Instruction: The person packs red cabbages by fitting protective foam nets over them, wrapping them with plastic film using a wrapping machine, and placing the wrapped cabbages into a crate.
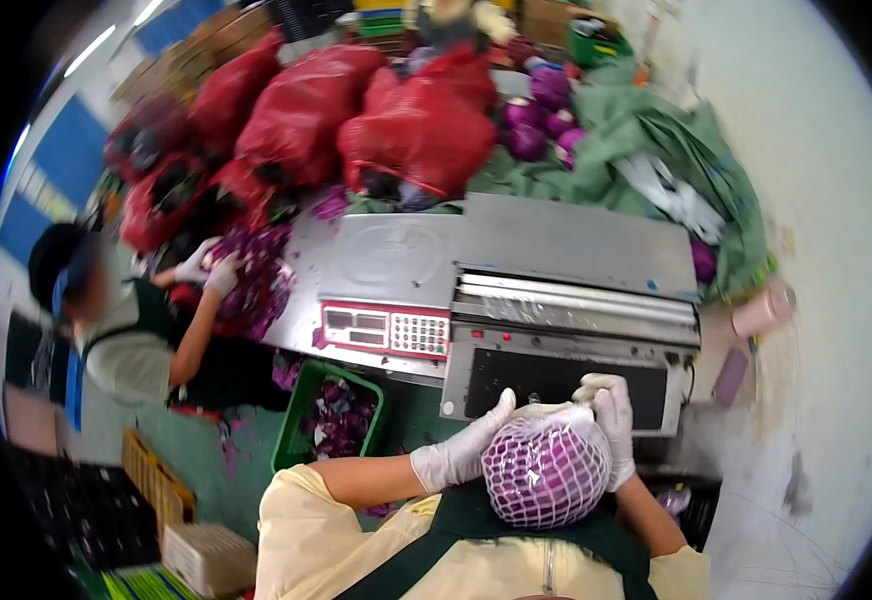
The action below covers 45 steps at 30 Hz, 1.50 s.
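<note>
A red cabbage point(546, 470) sits in a white foam net, close against my chest, with a shiny film-like gleam on its surface. My left hand point(468, 446), in a white glove, holds it from the left, thumb raised along its upper side. On the right, my gloved right hand point(613, 428) grips the net's upper edge, its fingers curled over the top. Just beyond both hands lies the black plate of a wrapping machine point(566, 380), with film across its rollers. A scale point(386, 325) with a red-framed keypad stands to its left.
A co-worker point(136, 340) with gloved hands handles purple leaves at the left. Red net sacks point(306, 100) fill the back, beside loose red cabbages point(531, 125) and green cloth point(636, 140). A green crate point(291, 430) of leaves stands on the floor. A wall point(826, 250) bounds the right.
</note>
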Motion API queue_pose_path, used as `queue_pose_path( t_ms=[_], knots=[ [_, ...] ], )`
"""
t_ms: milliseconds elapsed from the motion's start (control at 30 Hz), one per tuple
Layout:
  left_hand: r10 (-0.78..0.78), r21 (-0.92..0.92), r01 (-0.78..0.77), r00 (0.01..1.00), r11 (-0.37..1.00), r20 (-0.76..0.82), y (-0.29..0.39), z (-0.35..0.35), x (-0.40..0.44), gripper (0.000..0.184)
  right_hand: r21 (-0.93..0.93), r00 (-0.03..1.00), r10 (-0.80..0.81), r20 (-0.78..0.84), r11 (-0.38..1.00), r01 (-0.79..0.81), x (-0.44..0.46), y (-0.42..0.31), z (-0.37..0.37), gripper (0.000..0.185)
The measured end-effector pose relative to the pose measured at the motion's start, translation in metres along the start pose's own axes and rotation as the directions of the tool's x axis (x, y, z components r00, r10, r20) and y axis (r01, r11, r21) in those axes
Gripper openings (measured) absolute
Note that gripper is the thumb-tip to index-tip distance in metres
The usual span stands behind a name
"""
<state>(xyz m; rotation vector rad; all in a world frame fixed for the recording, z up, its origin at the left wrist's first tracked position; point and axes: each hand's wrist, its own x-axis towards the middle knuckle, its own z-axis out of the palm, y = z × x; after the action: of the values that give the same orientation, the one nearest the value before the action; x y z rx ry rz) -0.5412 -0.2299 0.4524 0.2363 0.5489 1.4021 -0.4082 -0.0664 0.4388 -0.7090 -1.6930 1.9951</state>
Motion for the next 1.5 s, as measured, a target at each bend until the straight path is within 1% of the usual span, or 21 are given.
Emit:
queue_pose_path(
  t_ms=[67,167,267,333,367,433,467,500,533,600,767,900,1000,1100,1200,1333,1367,1400,1433,1467,1500],
  knots=[
    [-0.151,-0.051,0.144,0.966,0.988,-0.209,-0.007,-0.007,0.011,0.079,0.04,0.98,0.156,-0.124,0.988,-0.152,-0.025,-0.01,-0.022,0.046],
    [-0.287,-0.104,0.275,0.948,0.956,-0.137,-0.015,-0.005,0.049,0.08,0.37,0.924,0.362,0.123,0.847,-0.381,-0.069,-0.028,-0.05,0.066],
    [-0.24,0.206,0.258,0.965,0.944,-0.107,-0.05,0.03,0.093,0.076,0.617,0.96,0.279,0.01,0.754,-0.226,-0.096,0.016,-0.091,0.064],
    [-0.29,0.405,0.245,0.956,0.881,0.051,-0.077,0.053,0.114,0.074,0.839,0.957,0.289,-0.041,0.53,-0.123,-0.123,0.042,-0.136,0.057],
    [-0.445,0.571,0.361,0.895,0.737,0.009,-0.111,0.082,0.119,0.075,0.746,0.911,0.258,-0.321,0.661,0.076,-0.191,0.106,-0.163,0.053],
    [-0.544,0.718,0.403,0.838,0.568,-0.04,-0.122,0.103,0.144,0.074,0.703,0.842,0.231,-0.487,0.676,0.221,-0.228,0.159,-0.205,0.049],
    [-0.608,0.72,0.457,0.792,0.522,-0.062,-0.124,0.112,0.157,0.073,0.807,0.833,0.284,-0.475,0.517,0.284,-0.239,0.158,-0.224,0.048],
    [-0.614,0.722,0.473,0.785,0.505,-0.085,-0.133,0.106,0.168,0.071,0.923,0.848,0.365,-0.386,0.14,0.36,-0.255,0.171,-0.248,0.047],
    [-0.614,0.717,0.505,0.778,0.481,-0.137,-0.143,0.101,0.177,0.069,0.895,0.845,0.316,-0.432,0.035,0.445,-0.275,0.172,-0.263,0.048],
    [-0.604,0.671,0.594,0.752,0.445,-0.265,-0.159,0.084,0.193,0.067,0.818,0.71,0.426,-0.56,0.148,0.556,-0.334,0.265,-0.304,0.046],
    [-0.605,0.608,0.728,0.649,0.316,-0.462,-0.181,0.073,0.219,0.057,0.615,0.387,0.569,-0.726,0.286,0.735,-0.427,0.354,-0.349,0.051],
    [-0.579,0.593,0.754,0.627,0.284,-0.521,-0.2,0.07,0.238,0.06,0.517,0.092,0.646,-0.757,0.509,0.688,-0.44,0.406,-0.397,0.06],
    [-0.586,0.577,0.781,0.589,0.238,-0.557,-0.214,0.074,0.247,0.063,0.543,0.041,0.784,-0.619,0.389,0.744,-0.424,0.425,-0.44,0.061],
    [-0.595,0.563,0.794,0.573,0.231,-0.563,-0.217,0.073,0.249,0.062,0.606,0.183,0.774,-0.607,0.301,0.736,-0.425,0.43,-0.448,0.067],
    [-0.598,0.558,0.789,0.584,0.258,-0.549,-0.212,0.075,0.252,0.062,0.858,-0.169,0.914,-0.368,0.404,0.318,-0.431,0.411,-0.451,0.086],
    [-0.6,0.573,0.736,0.654,0.361,-0.461,-0.185,0.078,0.243,0.057,0.644,-0.271,0.718,-0.641,0.695,0.32,-0.438,0.468,-0.459,0.086],
    [-0.581,0.58,0.707,0.688,0.404,-0.435,-0.173,0.081,0.235,0.057,0.659,-0.47,0.639,-0.608,0.737,0.15,-0.43,0.474,-0.458,0.073],
    [-0.548,0.587,0.674,0.726,0.449,-0.415,-0.161,0.084,0.225,0.057,0.783,-0.692,0.429,-0.581,0.526,-0.332,-0.39,0.427,-0.453,0.062],
    [-0.533,0.588,0.643,0.756,0.491,-0.381,-0.147,0.084,0.216,0.06,0.75,-0.748,0.075,-0.66,0.12,-0.65,-0.353,0.37,-0.439,0.054],
    [-0.512,0.592,0.605,0.787,0.532,-0.345,-0.132,0.081,0.204,0.064,0.602,-0.588,0.154,-0.794,0.334,-0.726,-0.372,0.416,-0.455,0.054],
    [-0.478,0.597,0.564,0.819,0.57,-0.317,-0.119,0.072,0.196,0.062,0.276,-0.369,-0.135,-0.92,0.447,-0.851,-0.309,0.319,-0.42,0.052]
  ],
)
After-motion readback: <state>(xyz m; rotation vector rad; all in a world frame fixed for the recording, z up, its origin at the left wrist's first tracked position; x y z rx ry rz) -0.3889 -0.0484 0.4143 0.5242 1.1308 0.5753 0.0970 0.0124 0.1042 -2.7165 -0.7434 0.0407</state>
